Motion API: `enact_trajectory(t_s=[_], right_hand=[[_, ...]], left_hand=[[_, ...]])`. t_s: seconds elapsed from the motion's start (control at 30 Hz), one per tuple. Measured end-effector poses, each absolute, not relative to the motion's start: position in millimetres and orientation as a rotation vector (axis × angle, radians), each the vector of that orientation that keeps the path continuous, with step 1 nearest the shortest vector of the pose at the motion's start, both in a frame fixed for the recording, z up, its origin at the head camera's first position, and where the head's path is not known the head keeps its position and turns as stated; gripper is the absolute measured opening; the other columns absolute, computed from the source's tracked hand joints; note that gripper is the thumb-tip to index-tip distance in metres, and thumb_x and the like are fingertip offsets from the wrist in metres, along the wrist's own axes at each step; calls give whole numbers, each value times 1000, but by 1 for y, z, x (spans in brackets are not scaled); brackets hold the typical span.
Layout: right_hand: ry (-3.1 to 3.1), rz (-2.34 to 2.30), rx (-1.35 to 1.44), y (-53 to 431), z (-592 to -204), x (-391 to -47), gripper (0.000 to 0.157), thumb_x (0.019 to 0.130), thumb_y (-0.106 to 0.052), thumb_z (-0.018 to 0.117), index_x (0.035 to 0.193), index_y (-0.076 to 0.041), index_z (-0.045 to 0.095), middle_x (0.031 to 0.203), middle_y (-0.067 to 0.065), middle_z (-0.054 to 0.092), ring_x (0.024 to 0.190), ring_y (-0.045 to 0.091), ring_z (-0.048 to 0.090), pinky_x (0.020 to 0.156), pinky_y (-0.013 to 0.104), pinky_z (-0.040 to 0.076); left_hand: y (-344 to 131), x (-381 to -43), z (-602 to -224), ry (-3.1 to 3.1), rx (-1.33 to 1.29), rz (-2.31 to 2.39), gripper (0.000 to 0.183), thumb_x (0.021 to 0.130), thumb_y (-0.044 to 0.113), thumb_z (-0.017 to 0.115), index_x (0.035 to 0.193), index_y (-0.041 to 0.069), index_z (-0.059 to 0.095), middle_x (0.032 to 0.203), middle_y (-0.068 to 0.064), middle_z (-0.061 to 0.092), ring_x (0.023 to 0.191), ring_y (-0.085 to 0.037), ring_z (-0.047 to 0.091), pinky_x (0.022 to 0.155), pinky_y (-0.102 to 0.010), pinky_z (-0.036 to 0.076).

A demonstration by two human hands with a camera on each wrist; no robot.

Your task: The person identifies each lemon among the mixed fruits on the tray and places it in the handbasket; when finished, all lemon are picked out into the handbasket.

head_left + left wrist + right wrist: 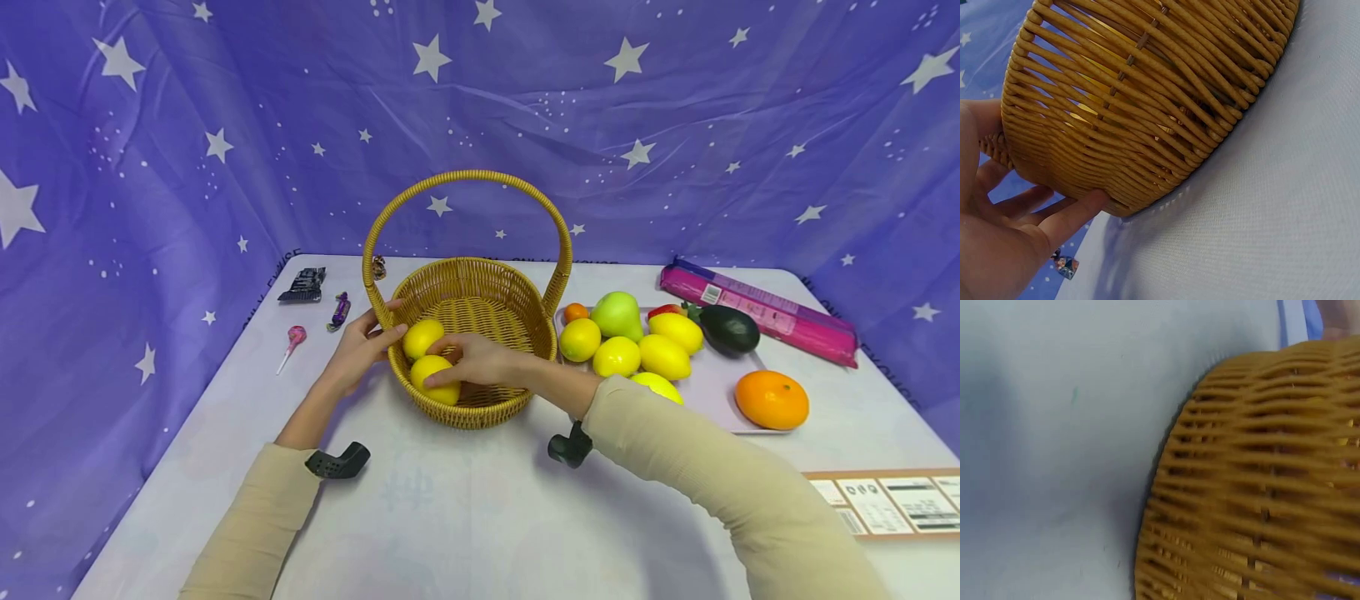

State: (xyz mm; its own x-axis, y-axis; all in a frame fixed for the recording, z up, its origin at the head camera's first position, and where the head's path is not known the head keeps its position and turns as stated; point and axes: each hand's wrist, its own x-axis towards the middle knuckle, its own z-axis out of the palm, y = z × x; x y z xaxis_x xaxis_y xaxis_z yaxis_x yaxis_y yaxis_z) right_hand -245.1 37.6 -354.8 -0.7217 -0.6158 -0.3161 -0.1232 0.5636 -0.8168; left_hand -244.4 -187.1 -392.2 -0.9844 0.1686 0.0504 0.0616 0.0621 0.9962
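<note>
In the head view a wicker basket (pixel 474 419) with a tall arched handle stands mid-table. My left hand (pixel 358 354) grips its left rim near the handle's foot. The left wrist view shows that hand's fingers (pixel 1075 219) spread along the outside of the basket wall (pixel 1129 125). Two yellow lemons lie inside at the left: a rear lemon (pixel 423 335) and a front lemon (pixel 437 385). My right hand (pixel 483 360) reaches in from the right and holds the front lemon with curled fingers. In the right wrist view the basket's wicker side (pixel 1229 487) hides this hand.
Right of the basket, a pale tray (pixel 720 408) carries a green pear (pixel 617 315), several lemons, an avocado (pixel 727 329) and an orange (pixel 772 400). A pink package (pixel 765 310) lies behind it. To the left are a lollipop (pixel 296 335), a purple candy (pixel 341 310) and a black packet (pixel 303 285).
</note>
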Motion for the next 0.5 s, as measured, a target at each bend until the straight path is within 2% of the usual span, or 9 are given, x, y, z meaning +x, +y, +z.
enact_trajectory(t_s=[0.2, 0.5], right_hand=[[2052, -1201, -497, 35, -354, -247, 53, 90, -23, 71, 136, -7, 49, 116, 15, 54, 96, 21, 58, 82, 34, 55], [1870, -1223, -479, 66, -332, -261, 52, 95, -15, 64, 142, -8, 42, 126, 16, 48, 118, 35, 51, 91, 48, 51]], left_hand=[[-187, -245, -393, 2226, 238, 2087, 53, 98, 11, 55, 146, -3, 35, 147, -25, 35, 123, -40, 47, 76, -26, 56], [-189, -244, -392, 2216, 228, 2092, 54, 98, 11, 55, 147, -2, 35, 147, -24, 34, 124, -38, 46, 78, -28, 56]])
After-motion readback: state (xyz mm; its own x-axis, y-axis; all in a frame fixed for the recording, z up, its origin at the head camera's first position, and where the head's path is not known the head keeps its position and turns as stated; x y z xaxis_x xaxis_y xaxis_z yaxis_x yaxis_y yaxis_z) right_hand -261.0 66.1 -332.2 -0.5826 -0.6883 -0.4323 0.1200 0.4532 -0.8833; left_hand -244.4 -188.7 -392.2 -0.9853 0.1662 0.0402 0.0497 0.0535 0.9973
